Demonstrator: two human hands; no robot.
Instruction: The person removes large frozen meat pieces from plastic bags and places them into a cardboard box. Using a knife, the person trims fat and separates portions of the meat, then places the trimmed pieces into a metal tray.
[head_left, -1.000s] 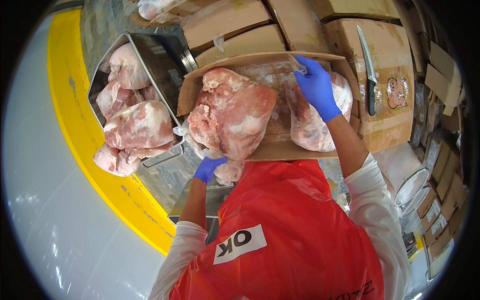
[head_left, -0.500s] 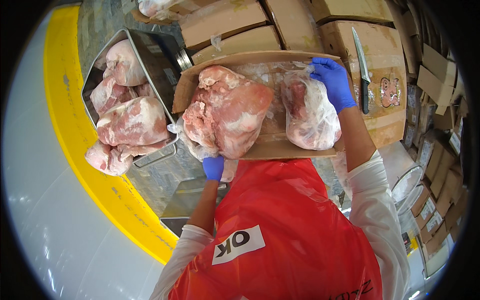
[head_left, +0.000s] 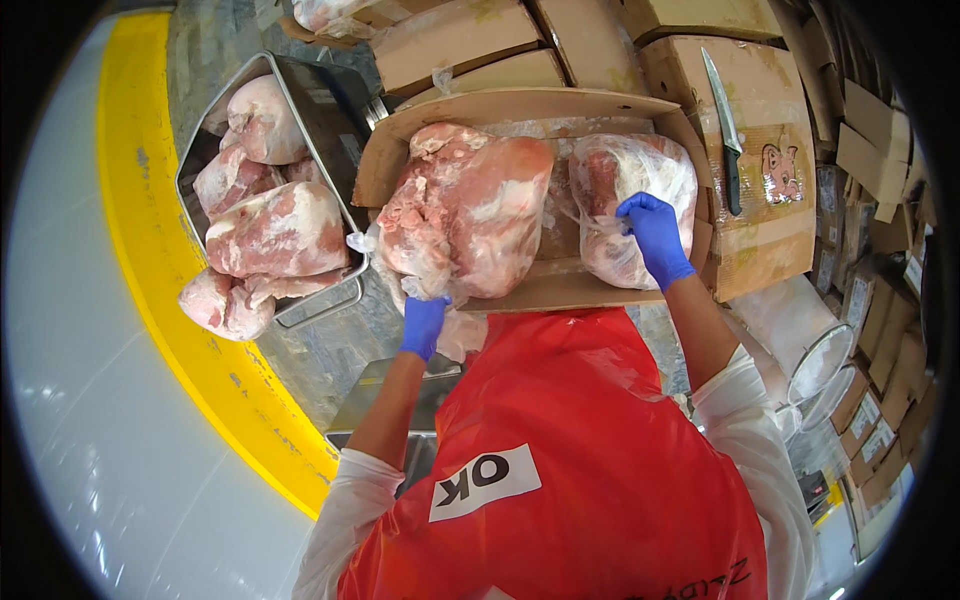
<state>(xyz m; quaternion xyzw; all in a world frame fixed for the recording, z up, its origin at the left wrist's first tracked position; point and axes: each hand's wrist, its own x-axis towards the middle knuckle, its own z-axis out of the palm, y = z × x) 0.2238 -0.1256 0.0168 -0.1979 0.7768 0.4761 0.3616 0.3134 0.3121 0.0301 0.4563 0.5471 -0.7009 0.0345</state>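
A large bare cut of raw meat [head_left: 490, 215] fills the left part of an open cardboard box [head_left: 570, 105]. A second piece of meat [head_left: 640, 165], wrapped in clear plastic, lies in the right part. My left hand [head_left: 426, 325], in a blue glove, is closed on loose plastic wrap [head_left: 465, 332] at the near edge of the bare cut. Over the wrapped piece, my blue-gloved right hand [head_left: 656, 238] has its fingers pinched together on the plastic; the fingertips are partly hidden.
A metal bin [head_left: 305, 130] heaped with several raw cuts [head_left: 280, 235] stands to the left. On a closed carton [head_left: 770, 245] at right lies a knife [head_left: 725, 120]. More cartons [head_left: 460, 45] sit behind. A yellow stripe [head_left: 165, 260] edges the floor at far left.
My right hand has moved from the box's far right corner down onto the wrapped piece, whose plastic now spreads wider. My left hand stays at the plastic by the bare cut.
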